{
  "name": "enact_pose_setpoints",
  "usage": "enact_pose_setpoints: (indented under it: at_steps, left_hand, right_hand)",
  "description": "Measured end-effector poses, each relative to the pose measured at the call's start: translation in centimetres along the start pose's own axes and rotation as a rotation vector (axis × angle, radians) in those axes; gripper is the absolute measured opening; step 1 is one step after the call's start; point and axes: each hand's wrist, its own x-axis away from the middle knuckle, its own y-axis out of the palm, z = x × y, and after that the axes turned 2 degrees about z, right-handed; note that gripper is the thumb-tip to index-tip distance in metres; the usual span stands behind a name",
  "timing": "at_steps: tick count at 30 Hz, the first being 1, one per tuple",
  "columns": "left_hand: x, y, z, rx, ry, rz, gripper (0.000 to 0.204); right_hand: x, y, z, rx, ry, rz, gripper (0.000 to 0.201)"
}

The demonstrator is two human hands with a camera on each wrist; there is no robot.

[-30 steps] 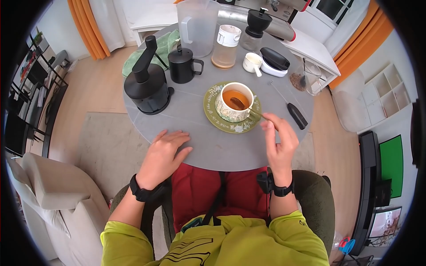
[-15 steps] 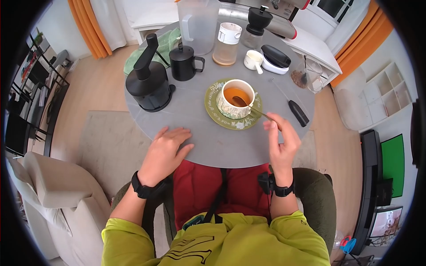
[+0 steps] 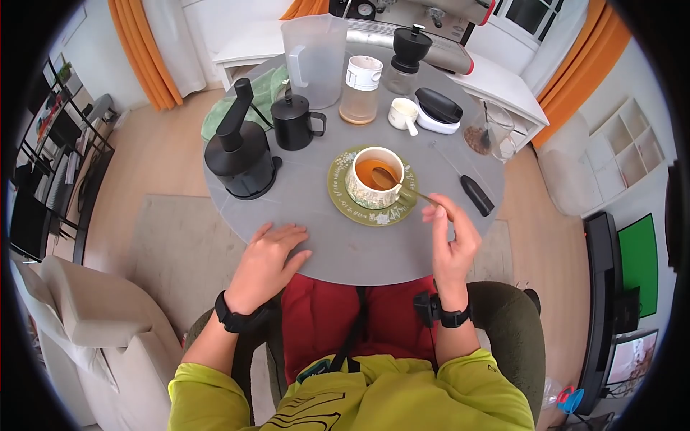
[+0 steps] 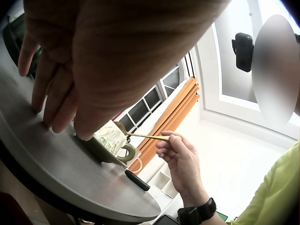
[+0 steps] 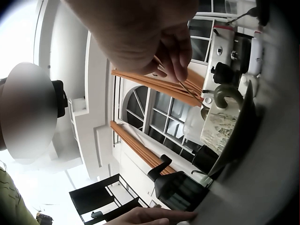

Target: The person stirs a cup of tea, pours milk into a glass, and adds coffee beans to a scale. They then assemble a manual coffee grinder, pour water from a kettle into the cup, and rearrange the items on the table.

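A patterned cup (image 3: 366, 195) of amber liquid (image 3: 366, 169) stands on a green saucer (image 3: 336, 185) with white lettering. My right hand (image 3: 456, 243) pinches the thin handle of a gold-coloured spoon (image 3: 418, 194) between thumb and fingers, to the right of the cup. The spoon's bowl lies over the liquid in the head view. Both wrist views show it level with the cup's rim, its lower part hidden behind the wall. My left hand (image 3: 270, 257) rests palm down on the front left of the table, fingers loosely spread and holding nothing.
Left of the cup stand a black hand-cranked grinder (image 3: 241, 161) and a black pitcher (image 3: 291, 123). Behind are a clear jug (image 3: 314, 65), a white-topped jar (image 3: 359, 100) and a small white cup (image 3: 403, 113). A black-handled whisk (image 3: 476, 195) lies right. The round table's edge (image 3: 366, 281) is near my lap.
The spoon's bowl has risen from within the liquid and shows brighter, as my right hand shifts slightly. The left hand keeps its place on the table. The head view has tilted a little.
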Motion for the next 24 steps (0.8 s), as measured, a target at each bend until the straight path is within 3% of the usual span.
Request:
enact_pose_setpoints:
  at_steps: [2, 5, 24]
  left_hand:
    - [0.13, 0.09, -0.07, -0.002, -0.004, -0.01, 0.027]
    - [0.11, 0.15, -0.13, -0.014, 0.006, 0.001, 0.026]
    - [-0.05, 0.01, -0.03, 0.008, -0.006, -0.005, 0.027]
  right_hand:
    - [-0.11, 0.03, -0.06, -0.109, 0.111, 0.041, 0.017]
    - [-0.3, -0.05, 0.18, -0.12, 0.136, 0.014, 0.017]
    - [-0.03, 0.01, 0.39, -0.142, 0.191, -0.036, 0.016]
